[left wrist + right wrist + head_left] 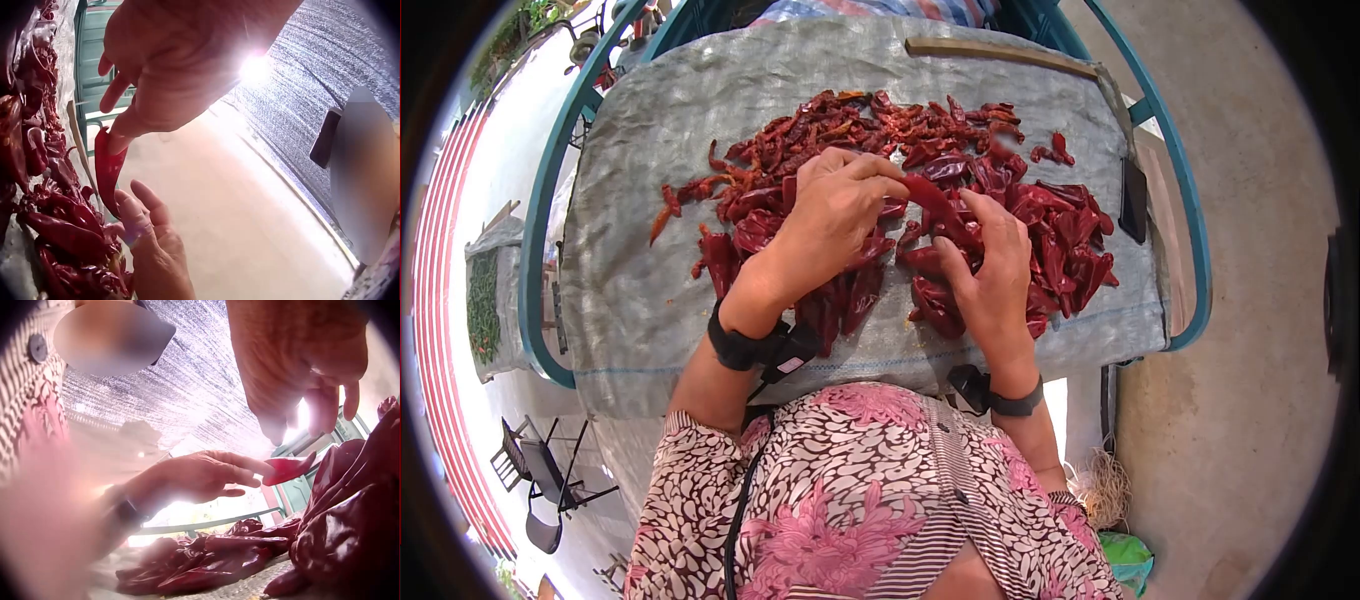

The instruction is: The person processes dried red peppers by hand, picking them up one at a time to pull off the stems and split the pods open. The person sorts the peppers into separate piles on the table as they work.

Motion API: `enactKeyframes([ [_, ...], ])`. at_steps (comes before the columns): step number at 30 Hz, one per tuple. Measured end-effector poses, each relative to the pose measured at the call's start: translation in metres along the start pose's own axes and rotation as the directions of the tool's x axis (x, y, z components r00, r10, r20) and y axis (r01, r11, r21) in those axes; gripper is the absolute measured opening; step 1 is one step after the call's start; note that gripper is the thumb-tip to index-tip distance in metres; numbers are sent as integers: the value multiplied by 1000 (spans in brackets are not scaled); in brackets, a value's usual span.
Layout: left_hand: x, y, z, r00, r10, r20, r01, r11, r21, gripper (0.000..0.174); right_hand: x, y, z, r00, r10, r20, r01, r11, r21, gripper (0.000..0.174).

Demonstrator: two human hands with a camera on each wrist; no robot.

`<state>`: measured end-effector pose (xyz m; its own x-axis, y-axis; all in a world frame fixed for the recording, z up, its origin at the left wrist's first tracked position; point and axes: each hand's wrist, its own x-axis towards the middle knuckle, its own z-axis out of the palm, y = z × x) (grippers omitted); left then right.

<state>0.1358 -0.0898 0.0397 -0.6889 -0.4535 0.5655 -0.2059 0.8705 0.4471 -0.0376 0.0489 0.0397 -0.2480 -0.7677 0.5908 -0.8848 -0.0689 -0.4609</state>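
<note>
My left hand point(840, 215) pinches one dried red chili pepper point(937, 208) by its end, above the pile. The pepper slants down toward my right hand point(992, 265), whose thumb and index finger are spread on either side of its far end. In the left wrist view the pepper point(109, 169) hangs from the left fingers, its tip close to the right hand point(156, 253). The right wrist view shows the left hand point(194, 478) holding the pepper point(289, 469), while the right hand's fingers are loosely extended over it.
Larger dark red peppers point(1065, 250) lie right of the hands, more point(865, 295) below the left. Smaller shrivelled peppers point(790, 135) spread behind. The grey woven sheet point(640, 260) covers a surface inside a blue-green frame point(533, 240). A wooden strip point(1000, 57) and a phone point(1134, 200) lie at its edges.
</note>
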Motion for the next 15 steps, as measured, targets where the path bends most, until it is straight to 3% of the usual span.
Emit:
enactKeyframes([
  [3, 1, 1, -4, 995, 24, 98, -3, 977, -214, 21, -4, 9, 4, 998, -37, 45, 37, 999, -9, 42],
  [6, -4, 1, 8, 990, -132, 39, 135, 987, -83, 24, -4, 13, 3, 995, -81, 56, 85, 994, -74, 43],
  [9, -8, 3, 33, 985, -158, -68, 172, 928, 332, 29, 2, 12, 2, 996, 76, 37, -71, 990, -121, 42],
  [12, -13, -8, 54, 971, -223, 91, 145, 844, 517, 37, 7, 9, 3, 978, 207, -14, -207, 977, -46, 39],
  [15, -14, -12, 59, 981, -193, 29, 153, 853, 500, 36, 1, 13, 3, 993, 111, -48, -114, 992, -61, 38],
])
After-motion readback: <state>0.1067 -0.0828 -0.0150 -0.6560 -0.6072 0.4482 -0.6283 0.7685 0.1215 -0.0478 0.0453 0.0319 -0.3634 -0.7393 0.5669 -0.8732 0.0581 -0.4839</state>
